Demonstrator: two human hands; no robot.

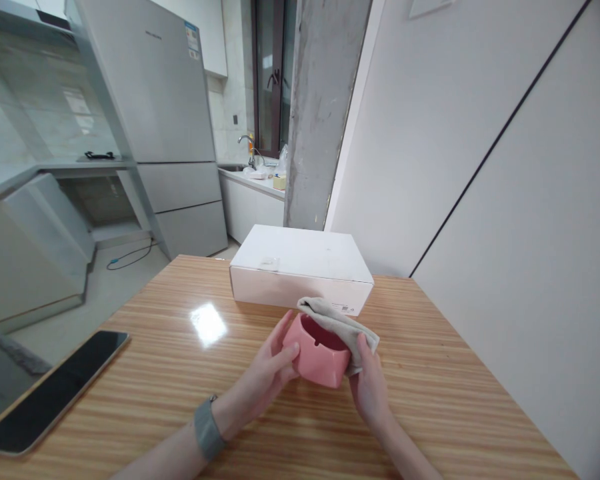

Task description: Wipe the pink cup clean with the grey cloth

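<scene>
- Kitchen corner: a grey fridge [150, 93] and a rough concrete pillar [320, 113] stand beyond the far edge of a striped wooden surface [420, 407], with a tap [247, 150] over a sink [233, 168] in the distance.
- On the surface: a white cardboard box [300, 263] lies flat at the far side, and a dark tablet [55, 393] lies at the near left.
- At centre, just near the box: a pink ashtray [316, 363] with a notched rim is held between both hands. Whether its base touches the surface cannot be told.
- A grey cloth [340, 321] drapes over the ashtray's right rim.
- Left hand [273, 360]: fingers spread and pressed to the ashtray's left wall, a grey wristband [207, 427] on the wrist.
- Right hand [370, 387]: thumb pinches the cloth against the ashtray's right side, the fingers hidden behind it.
- Flat fingers set against that opposing thumb look like a sound hold, bracing the ceramic and keeping the cloth snug against it.
</scene>
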